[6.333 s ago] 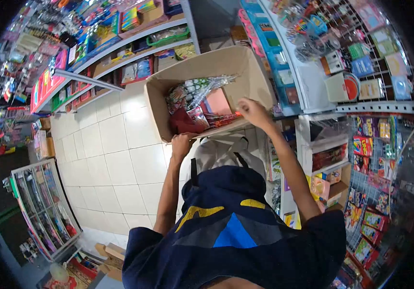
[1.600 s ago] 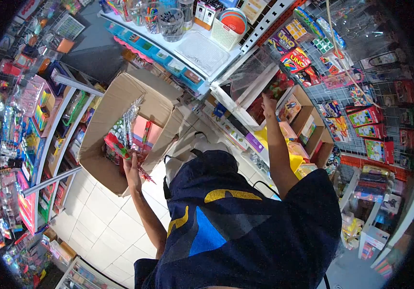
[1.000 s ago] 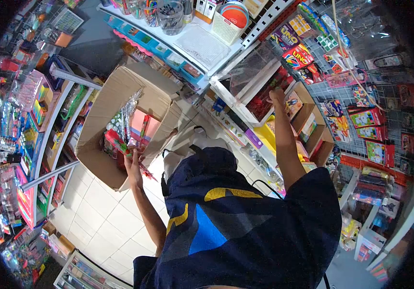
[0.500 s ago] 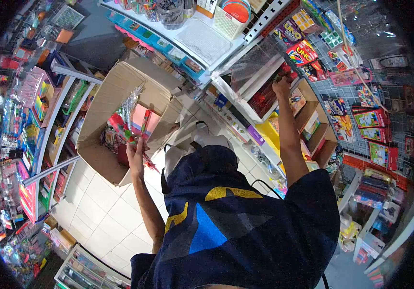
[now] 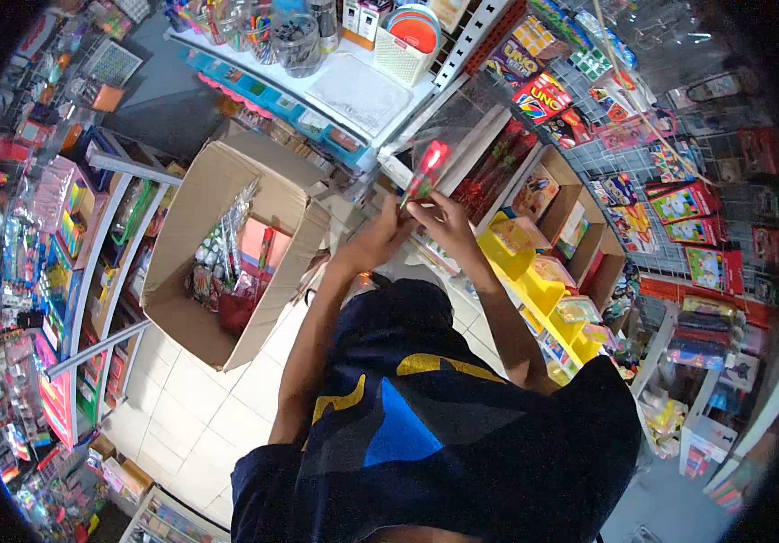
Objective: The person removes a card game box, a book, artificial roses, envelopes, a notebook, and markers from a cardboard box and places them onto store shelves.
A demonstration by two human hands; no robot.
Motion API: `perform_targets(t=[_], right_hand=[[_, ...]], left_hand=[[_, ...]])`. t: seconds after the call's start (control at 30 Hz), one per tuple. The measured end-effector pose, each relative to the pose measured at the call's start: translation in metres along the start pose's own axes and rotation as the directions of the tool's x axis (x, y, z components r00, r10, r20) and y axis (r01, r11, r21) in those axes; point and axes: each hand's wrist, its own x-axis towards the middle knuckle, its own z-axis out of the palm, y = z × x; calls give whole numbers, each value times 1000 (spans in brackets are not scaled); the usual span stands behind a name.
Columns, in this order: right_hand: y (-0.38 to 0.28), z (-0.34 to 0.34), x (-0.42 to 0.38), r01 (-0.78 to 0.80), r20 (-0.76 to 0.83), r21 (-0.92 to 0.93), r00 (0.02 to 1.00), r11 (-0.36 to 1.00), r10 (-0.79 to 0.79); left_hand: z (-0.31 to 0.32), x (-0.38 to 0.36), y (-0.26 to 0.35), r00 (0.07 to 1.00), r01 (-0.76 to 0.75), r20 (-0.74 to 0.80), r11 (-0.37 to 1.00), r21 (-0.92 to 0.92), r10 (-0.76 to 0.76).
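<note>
A red artificial rose (image 5: 431, 161) with green leaves, apparently in clear wrap, stands up out of my two hands in front of my chest. My left hand (image 5: 378, 237) is closed around its lower part. From the other side, my right hand (image 5: 448, 224) pinches it just below the bloom. Most of the stem is hidden by my fingers. Just beyond the right hand is a white-framed box (image 5: 495, 172) holding several red wrapped stems. To the left, an open cardboard box (image 5: 181, 281) holds silvery wrapped sticks (image 5: 234, 231), a pink packet (image 5: 265, 246) and a dark red bundle (image 5: 237, 314).
Yellow bins (image 5: 534, 288) line the right side, below card games (image 5: 541, 98) hung on a wire grid. A white shelf (image 5: 358, 90) with pen jars and a basket (image 5: 405, 56) is ahead. Racks (image 5: 104, 244) stand at left, over white floor tiles (image 5: 167, 398).
My left hand has come out of the cardboard box, moving right. My right hand has drawn back from the white-framed box. Both now meet at the rose before my chest.
</note>
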Motion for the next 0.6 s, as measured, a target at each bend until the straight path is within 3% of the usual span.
perform_targets(t=[0.07,0.1,0.13,0.2,0.23,0.3,0.37,0.5,0.6], right_hand=[[-2,-14,-8,14,-143,29,990,999,-9],[-3,-28,-10,-15,-230,143,972,990,48],[-4,-45,-13,-35,-307,257,945,966,116],[-12,-83,-20,86,-491,267,869,960,59],[-3,-113,-19,36,-594,258,794,966,129],[24,-167,-10,100,-725,191,685,976,72],[49,-202,4,324,-772,52,613,945,-168],[86,-241,50,198,-726,111,685,974,-57],[127,-252,80,115,-602,101,798,988,-31]], left_hand=[[6,14,15,999,-41,40,991,129,36],[2,18,31,966,181,162,974,137,-203],[2,19,25,977,136,148,982,135,-155],[4,19,-3,991,46,122,990,131,-62],[2,16,-12,997,29,70,988,149,-40],[-8,6,-30,1000,-16,5,970,243,15],[-20,-3,-35,999,20,-45,964,265,-9],[-36,-25,-48,982,181,-101,955,237,-161],[-39,-48,-62,947,312,-151,929,199,-285]])
